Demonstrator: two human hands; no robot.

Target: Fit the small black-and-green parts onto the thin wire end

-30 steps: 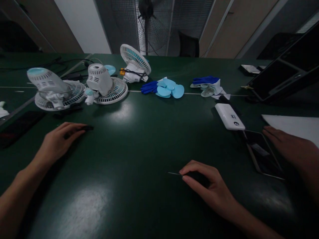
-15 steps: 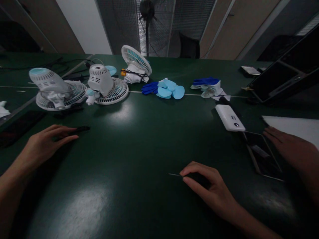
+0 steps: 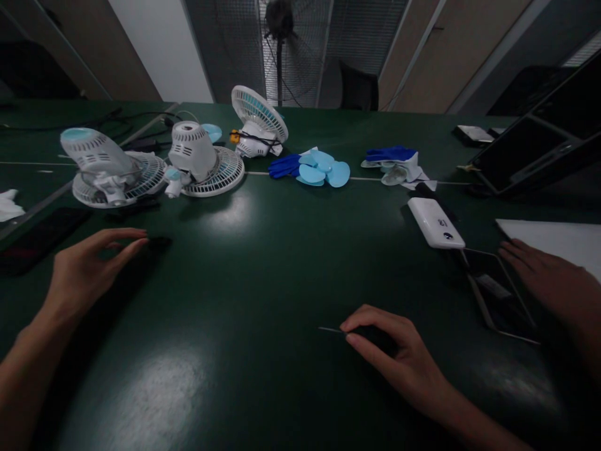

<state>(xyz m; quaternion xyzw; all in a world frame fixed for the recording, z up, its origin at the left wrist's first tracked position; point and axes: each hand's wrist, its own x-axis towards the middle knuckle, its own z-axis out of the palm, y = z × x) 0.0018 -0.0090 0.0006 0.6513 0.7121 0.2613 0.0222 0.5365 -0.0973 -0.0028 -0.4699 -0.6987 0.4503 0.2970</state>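
Note:
My left hand (image 3: pixel 94 269) is at the left of the green table, thumb and forefinger pinched together at a small black piece (image 3: pixel 160 243). That piece is too dark to name. My right hand (image 3: pixel 394 351) rests low, right of the middle, closed on a screwdriver. Its thin metal shaft (image 3: pixel 330 329) points left from between thumb and forefinger, while the dark handle is mostly hidden in the palm.
White fans (image 3: pixel 192 153) stand face down and tilted at the back left. Light blue fan blades (image 3: pixel 323 169) lie by blue gloves (image 3: pixel 284 166). To the right are a white device (image 3: pixel 436 222), a phone (image 3: pixel 500 291) and another person's hand (image 3: pixel 549 275).
The thumb and forefinger of my left hand have drawn together beside the black piece. The right hand keeps its hold on the screwdriver. The whole view has shifted slightly.

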